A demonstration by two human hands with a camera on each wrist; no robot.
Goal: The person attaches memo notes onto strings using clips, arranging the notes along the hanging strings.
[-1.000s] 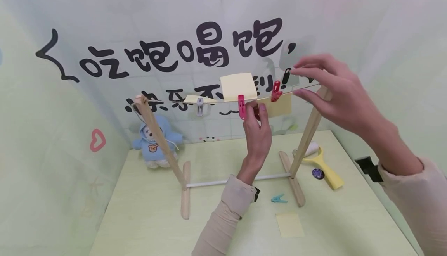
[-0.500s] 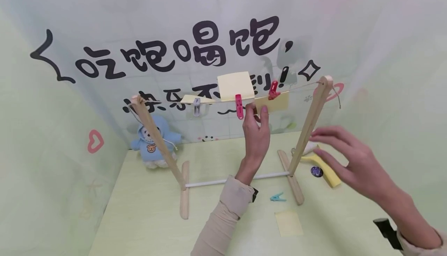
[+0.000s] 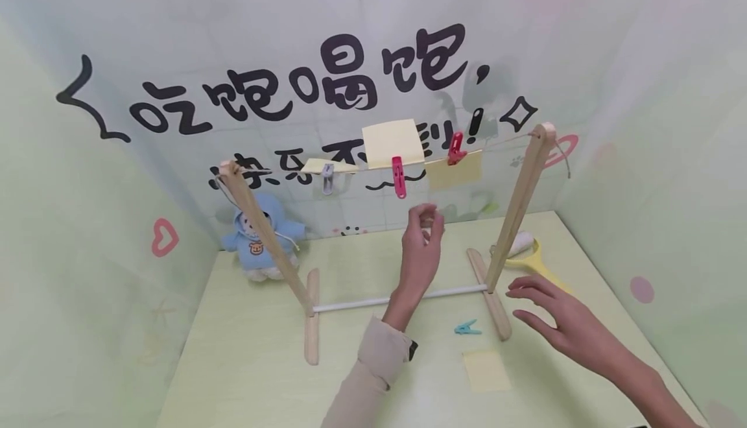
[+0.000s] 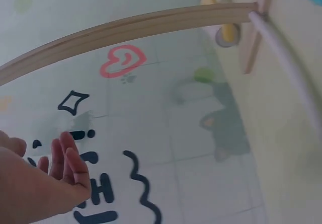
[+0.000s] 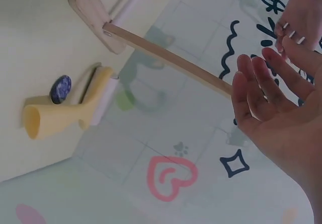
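Below the string of a wooden rack [image 3: 528, 188], my left hand [image 3: 421, 253] hovers with loosely bent fingers and holds nothing. My right hand [image 3: 569, 324], fingers spread and relaxed, is above the table by the rack's right foot, also holding nothing. Along the string hang several pale yellow paper notes: a tilted one [image 3: 329, 166] with a grey clothespin [image 3: 328, 180], one standing up [image 3: 393, 142] with a pink clothespin [image 3: 399, 178], and one hanging down [image 3: 455, 172] with a red clothespin [image 3: 456, 149]. On the table lie a turquoise clothespin [image 3: 467, 328] and another yellow note [image 3: 487, 371].
A plush toy in a blue hoodie [image 3: 262, 240] sits behind the rack's left post. At the right lies a yellow-handled lint roller [image 5: 75, 117] beside a dark blue oval object [image 5: 61, 89]. A white rod [image 3: 350, 305] joins the rack's feet. Lettered fabric backs the table.
My right hand has come down from the string's right end to above the table. My left hand has released the right-hand note and dropped below the string. That note stays clipped.
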